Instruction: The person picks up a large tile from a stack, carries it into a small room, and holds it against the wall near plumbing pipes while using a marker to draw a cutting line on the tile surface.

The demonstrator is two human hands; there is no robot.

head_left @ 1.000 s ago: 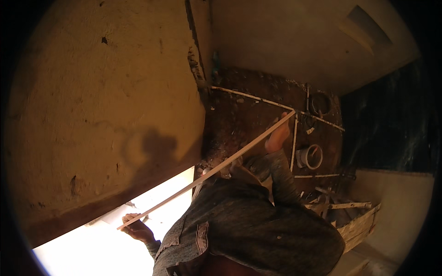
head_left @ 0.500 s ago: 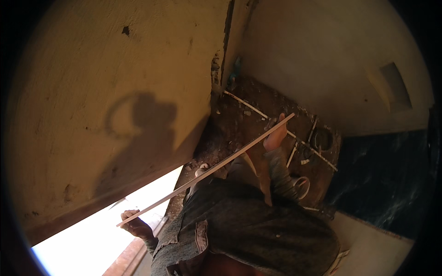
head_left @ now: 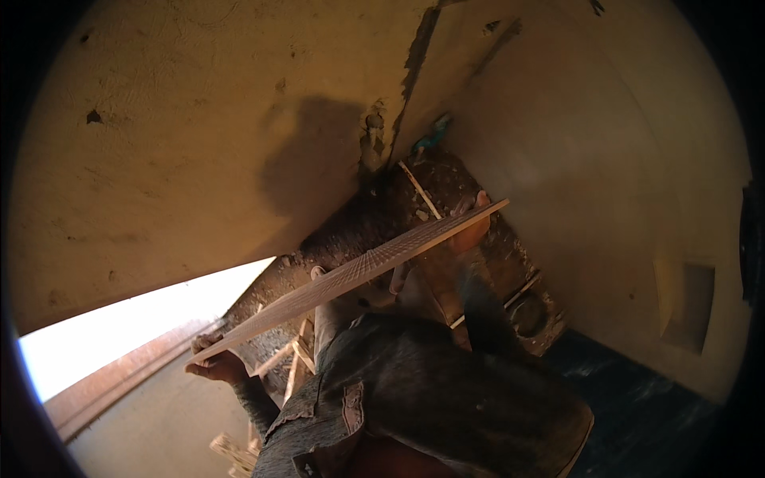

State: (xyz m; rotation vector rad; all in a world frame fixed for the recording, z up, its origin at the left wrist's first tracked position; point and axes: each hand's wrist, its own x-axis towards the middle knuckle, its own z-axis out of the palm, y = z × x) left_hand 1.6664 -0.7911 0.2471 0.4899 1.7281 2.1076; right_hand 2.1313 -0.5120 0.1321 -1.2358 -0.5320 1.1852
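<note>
Holding a wooden board (head_left: 358,267)

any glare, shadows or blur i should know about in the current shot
Head view: glare whites out the opening at left; a soft shadow falls on the wall; the right sleeve is smeared, probably by motion; the wooden strip shows rippled streaks, cause unclear; the fisheye picture goes black at its corners.

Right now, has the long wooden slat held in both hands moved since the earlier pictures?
Yes: the long wooden slat has shifted toward the dark wall crack; its right part now crosses the pale floor strip nearer that crack.
</note>
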